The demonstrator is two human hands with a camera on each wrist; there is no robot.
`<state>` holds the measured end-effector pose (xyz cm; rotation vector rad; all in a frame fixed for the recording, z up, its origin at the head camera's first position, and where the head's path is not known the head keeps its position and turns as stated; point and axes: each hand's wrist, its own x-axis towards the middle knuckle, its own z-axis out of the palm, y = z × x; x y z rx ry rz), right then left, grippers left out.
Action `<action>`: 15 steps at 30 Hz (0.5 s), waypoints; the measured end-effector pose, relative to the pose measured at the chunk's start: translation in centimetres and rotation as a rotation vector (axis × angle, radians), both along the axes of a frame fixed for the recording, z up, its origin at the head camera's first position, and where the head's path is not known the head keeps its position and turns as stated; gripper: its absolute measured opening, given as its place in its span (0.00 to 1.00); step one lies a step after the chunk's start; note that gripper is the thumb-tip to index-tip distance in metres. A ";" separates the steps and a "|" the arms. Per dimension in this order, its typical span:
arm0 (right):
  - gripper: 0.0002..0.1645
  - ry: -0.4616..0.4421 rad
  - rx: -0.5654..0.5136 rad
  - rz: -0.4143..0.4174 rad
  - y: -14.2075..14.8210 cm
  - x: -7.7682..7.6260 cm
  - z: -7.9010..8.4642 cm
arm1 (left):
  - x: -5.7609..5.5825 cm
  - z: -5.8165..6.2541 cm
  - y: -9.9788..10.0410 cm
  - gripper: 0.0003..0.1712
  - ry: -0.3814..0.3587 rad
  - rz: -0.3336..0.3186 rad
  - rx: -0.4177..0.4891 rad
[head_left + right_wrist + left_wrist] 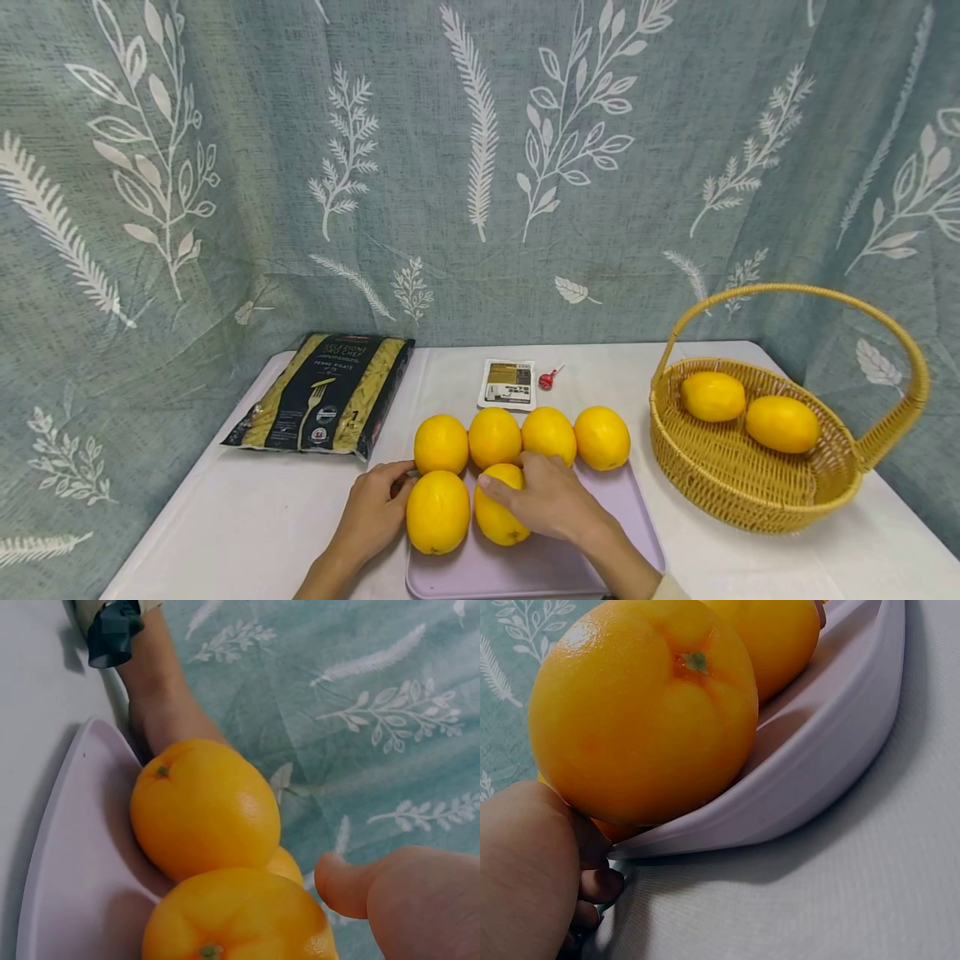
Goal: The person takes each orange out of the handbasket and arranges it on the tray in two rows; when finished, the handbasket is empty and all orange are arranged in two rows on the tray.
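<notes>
A lavender tray [540, 571] carries several oranges; four stand in the back row and two in front. My right hand [551, 497] grips the front-row orange [498, 521] from above, thumb on its near left side; in the right wrist view only the thumb [345, 885] side shows beside that orange [236, 919]. My left hand [375, 508] holds the tray's left edge, next to the front-left orange [438, 512]. In the left wrist view its curled fingers [600, 885] lie at the tray's rim [802, 780], under an orange [641, 712]; the thumb is hidden there.
A yellow wicker basket [738, 492] with a tall handle stands at the right, two oranges [712, 396] inside. At the back left lies a penne pasta bag [322, 396]. A small flat packet [507, 383] and a red lollipop [547, 380] lie behind the tray.
</notes>
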<state>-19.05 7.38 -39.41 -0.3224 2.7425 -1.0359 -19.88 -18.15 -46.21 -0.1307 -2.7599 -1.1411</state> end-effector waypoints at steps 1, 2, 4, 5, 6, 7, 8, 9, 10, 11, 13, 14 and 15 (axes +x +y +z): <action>0.47 0.000 0.001 0.001 0.0 0.0 0.0 | 0.0 0.0 0.0 0.15 0.001 0.000 -0.001; 0.47 -0.001 0.003 -0.001 0.1 0.0 0.0 | 0.0 0.0 0.0 0.15 0.001 0.000 -0.002; 0.46 -0.001 0.010 -0.003 0.1 0.0 0.1 | 0.0 0.0 0.0 0.15 0.003 0.000 -0.003; 0.46 -0.004 0.011 -0.005 0.1 0.1 0.1 | 0.0 0.0 0.0 0.15 0.006 0.000 -0.004; 0.45 -0.006 0.009 -0.004 0.1 0.1 0.1 | 0.0 0.0 0.0 0.15 0.008 0.000 -0.004; 0.44 -0.005 0.006 -0.002 0.1 0.1 0.1 | 0.0 0.0 0.0 0.15 0.009 0.000 -0.004; 0.42 -0.004 0.002 0.000 0.1 0.1 0.1 | 0.0 0.0 0.0 0.15 0.010 -0.001 -0.004; 0.41 -0.004 -0.007 0.003 0.0 0.1 0.0 | 0.0 0.0 0.0 0.15 0.011 -0.001 -0.003; 0.39 -0.008 -0.017 0.005 0.0 0.1 0.0 | 0.0 0.1 0.0 0.15 0.012 -0.002 -0.003; 0.37 -0.012 -0.028 0.007 0.0 0.1 0.0 | 0.0 0.1 0.0 0.15 0.013 -0.002 -0.002; 0.34 -0.018 -0.051 0.013 0.0 0.1 -0.1 | 0.0 0.1 -0.1 0.15 0.014 -0.001 -0.001; 0.33 -0.021 -0.060 0.015 0.1 0.1 -0.2 | 0.0 0.1 -0.1 0.15 0.016 -0.003 -0.003; 0.32 -0.024 -0.069 0.018 0.1 0.1 -0.2 | 0.1 0.1 -0.1 0.15 0.018 -0.006 -0.004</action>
